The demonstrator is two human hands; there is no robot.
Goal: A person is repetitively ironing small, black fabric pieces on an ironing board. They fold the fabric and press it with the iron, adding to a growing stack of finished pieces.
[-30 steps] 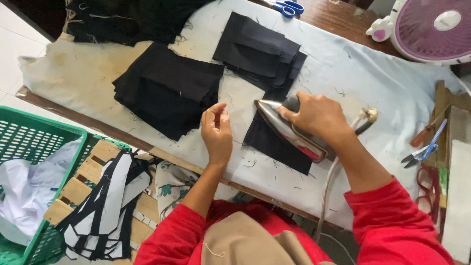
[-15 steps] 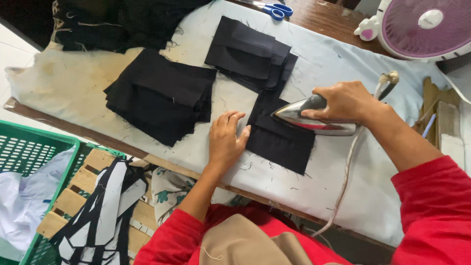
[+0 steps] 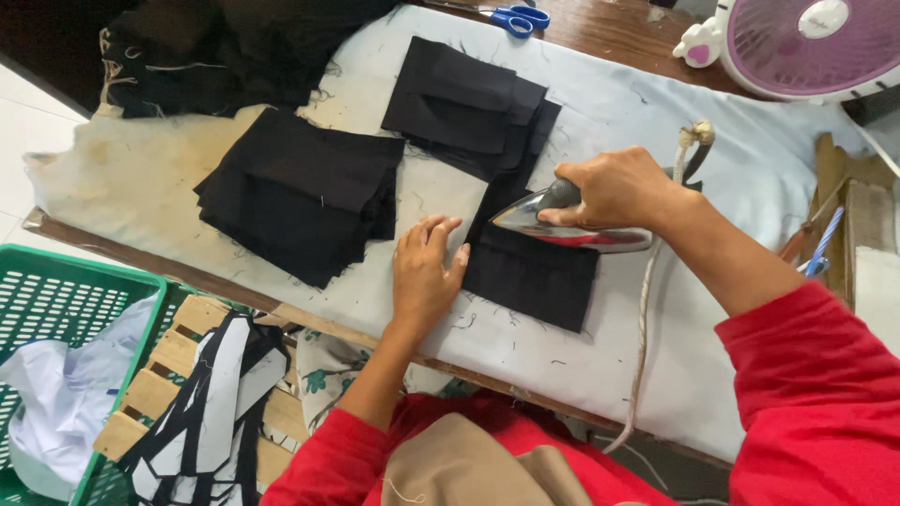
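Right hand [image 3: 614,187] grips the iron [image 3: 572,230] over a black fabric piece [image 3: 530,276]; left hand [image 3: 424,272] lies open, flat, seemingly touching its edge.

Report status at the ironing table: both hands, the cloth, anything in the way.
Right hand grips iron, on black cloth piece. Left hand flat at its edge. Cloth stacks alongside, apart.

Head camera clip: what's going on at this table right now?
A person in red sleeves is ironing. The right hand grips the handle of an iron lying on a black fabric piece, while the left hand lies flat at that piece's left edge, on the pale padded table cover. Two stacks of black fabric pieces lie further back. A green basket sits at lower left; blue-handled scissors and a pink fan are at the far side.
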